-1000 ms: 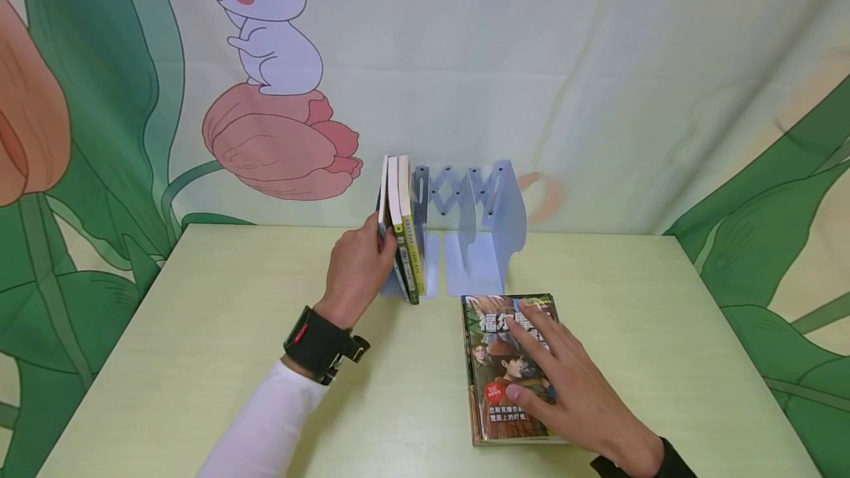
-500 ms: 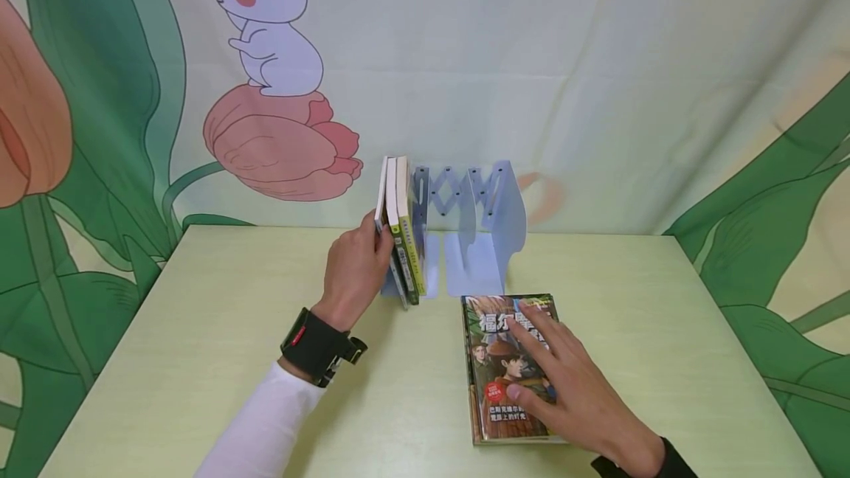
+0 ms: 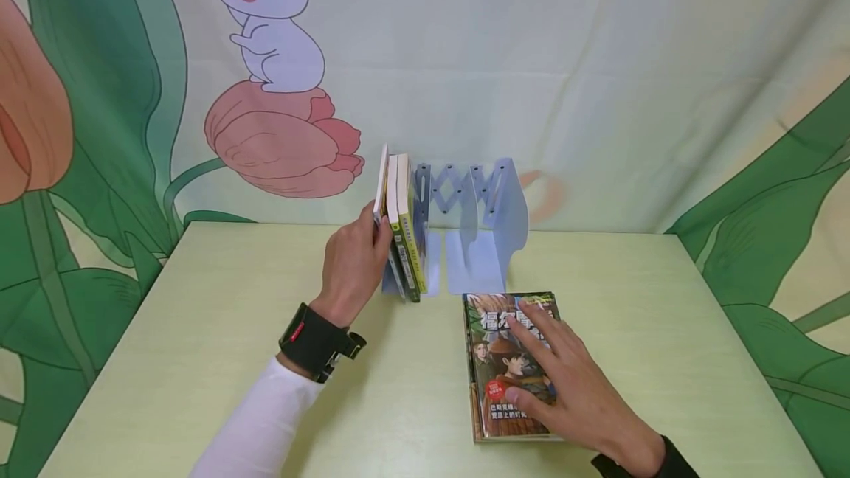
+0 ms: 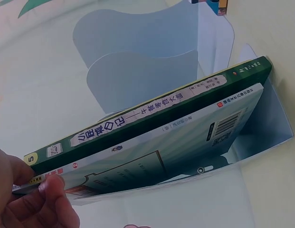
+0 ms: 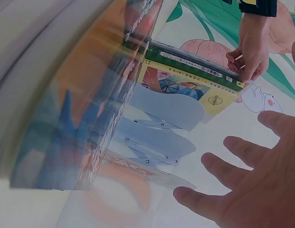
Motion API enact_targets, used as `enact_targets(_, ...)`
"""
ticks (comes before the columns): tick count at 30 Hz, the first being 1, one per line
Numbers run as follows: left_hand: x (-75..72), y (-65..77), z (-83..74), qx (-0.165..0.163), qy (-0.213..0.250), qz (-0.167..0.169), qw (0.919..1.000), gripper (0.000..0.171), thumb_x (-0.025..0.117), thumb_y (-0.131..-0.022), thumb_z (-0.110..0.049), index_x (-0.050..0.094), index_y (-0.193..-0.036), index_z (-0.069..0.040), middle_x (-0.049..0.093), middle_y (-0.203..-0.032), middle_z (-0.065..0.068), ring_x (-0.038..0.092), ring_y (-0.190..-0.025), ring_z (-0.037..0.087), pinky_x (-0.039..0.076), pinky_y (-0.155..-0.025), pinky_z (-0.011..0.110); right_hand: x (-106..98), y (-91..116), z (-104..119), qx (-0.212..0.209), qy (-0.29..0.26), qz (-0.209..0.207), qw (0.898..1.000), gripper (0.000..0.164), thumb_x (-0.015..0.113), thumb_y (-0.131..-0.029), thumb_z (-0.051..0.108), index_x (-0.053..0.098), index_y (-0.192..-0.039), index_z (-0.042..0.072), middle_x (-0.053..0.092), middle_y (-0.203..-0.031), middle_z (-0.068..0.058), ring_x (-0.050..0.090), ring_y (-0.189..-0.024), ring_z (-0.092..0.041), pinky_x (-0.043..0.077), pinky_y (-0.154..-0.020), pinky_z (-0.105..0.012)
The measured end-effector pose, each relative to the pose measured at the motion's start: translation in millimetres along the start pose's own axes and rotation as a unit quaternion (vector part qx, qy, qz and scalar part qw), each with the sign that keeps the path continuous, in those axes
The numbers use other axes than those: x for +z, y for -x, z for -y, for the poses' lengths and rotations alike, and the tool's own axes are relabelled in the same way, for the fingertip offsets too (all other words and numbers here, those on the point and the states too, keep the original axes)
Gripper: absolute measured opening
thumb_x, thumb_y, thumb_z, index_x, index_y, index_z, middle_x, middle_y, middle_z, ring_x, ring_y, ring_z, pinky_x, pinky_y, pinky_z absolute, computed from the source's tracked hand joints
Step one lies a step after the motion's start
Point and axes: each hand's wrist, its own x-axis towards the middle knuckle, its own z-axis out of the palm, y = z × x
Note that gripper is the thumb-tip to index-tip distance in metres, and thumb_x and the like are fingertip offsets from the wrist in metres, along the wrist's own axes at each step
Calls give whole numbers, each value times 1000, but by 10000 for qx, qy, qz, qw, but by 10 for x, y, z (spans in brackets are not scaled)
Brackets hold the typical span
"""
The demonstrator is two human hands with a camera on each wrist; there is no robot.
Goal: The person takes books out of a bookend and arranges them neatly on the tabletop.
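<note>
My left hand [image 3: 352, 264] pinches a thin pale-blue book [image 4: 185, 137] between thumb and fingers at its near end. This book stands on edge at the left end of a pale-blue folding book rack [image 3: 488, 257]. Right beside it, a green-spined book [image 4: 152, 111] and a yellow-spined book [image 3: 413, 257] stand in the rack. Spread over a small stack of books [image 3: 488, 419] lying flat on the table is my right hand [image 3: 571, 382], its fingers straight. Whether its fingertips touch the top cover is hard to tell.
The pale table [image 3: 199, 360] reaches back to a printed cloth [image 3: 598, 94] with a rabbit and flowers. Thin dividers [image 3: 468, 205] stand in the right part of the rack, joined by a scissor-like lattice. The flat stack lies just in front of the rack.
The thin book first slid toward me at its lower end; now its upper far end stands higher than its neighbours. My left hand shifted slightly left with it. My right hand stayed put.
</note>
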Motion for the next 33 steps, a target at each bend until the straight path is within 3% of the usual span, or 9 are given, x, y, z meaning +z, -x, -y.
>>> enact_targets(6,-31,-25,-11,44,0,-51,10000,31,45,-104,-21,58,-123,0,46,-58,3,46,-49,16,27,-45,26,5,-7,3,-95,84,-139,9998,81,67,-89,46,25,-156,29,23,-164,-5,26,-149,-31,24,-113,-60)
enact_targets(15,-97,-68,-39,81,-6,-124,9999,34,45,-104,-21,58,-126,0,56,-64,7,52,-53,18,29,-46,26,-4,-8,17,-75,65,-116,9999,80,66,-89,47,26,-156,29,19,-165,-1,24,-150,-29,18,-117,-56)
enact_targets(25,-163,-98,-72,119,-37,-234,9996,35,45,-104,-20,57,-128,1,47,-60,5,46,-50,18,27,-47,27,-9,-22,33,-111,59,-93,9999,80,66,-90,46,26,-156,27,18,-165,-3,18,-152,-26,13,-119,-55)
enact_targets(33,-231,-117,-121,221,9,-359,9991,35,45,-104,-22,57,-128,1,46,-59,5,42,-49,17,26,-47,27,-14,-41,41,-117,125,-65,9998,81,66,-89,46,24,-157,31,17,-165,-3,19,-152,-29,17,-116,-60)
